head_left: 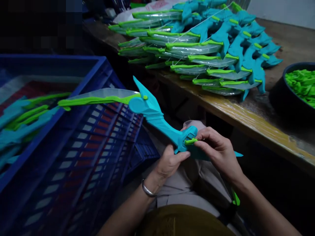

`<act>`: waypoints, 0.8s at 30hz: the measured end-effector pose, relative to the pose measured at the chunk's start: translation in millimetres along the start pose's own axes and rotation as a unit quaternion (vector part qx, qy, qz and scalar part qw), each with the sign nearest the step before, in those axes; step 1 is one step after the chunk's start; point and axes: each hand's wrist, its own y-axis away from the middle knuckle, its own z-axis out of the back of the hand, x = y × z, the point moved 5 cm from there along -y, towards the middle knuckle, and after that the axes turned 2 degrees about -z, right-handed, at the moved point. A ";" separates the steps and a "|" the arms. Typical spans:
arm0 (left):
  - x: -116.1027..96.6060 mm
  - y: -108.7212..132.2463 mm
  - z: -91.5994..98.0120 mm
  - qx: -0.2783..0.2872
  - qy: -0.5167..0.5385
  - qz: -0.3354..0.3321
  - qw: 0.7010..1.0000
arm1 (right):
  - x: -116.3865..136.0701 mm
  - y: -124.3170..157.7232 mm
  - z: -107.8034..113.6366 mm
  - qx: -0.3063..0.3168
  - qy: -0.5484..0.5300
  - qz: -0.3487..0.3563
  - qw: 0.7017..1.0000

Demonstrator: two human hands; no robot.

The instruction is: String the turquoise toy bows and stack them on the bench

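Observation:
A teal plastic toy bow [167,126] with a clear, green-edged limb [103,97] lies across my lap, its limb reaching left over the blue crate. My left hand [169,162] wraps round its middle from below, thumb on the near side. Between the thumb and fingers of my right hand [218,149] is a small green piece [190,141], held at the rectangular opening in the bow's middle. The bow's right part is mostly hidden behind my right hand.
A blue slatted crate [98,70] with teal and green parts stands at the left. On the table [246,114], many similar bows [209,49] are piled. A dark bowl [283,88] of small green pieces [302,83] sits at the right.

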 end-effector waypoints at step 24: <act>-5.1 -4.7 3.9 0.064 -0.101 -0.038 0.992 | 12.1 -0.6 -2.6 -0.006 0.130 0.002 0.991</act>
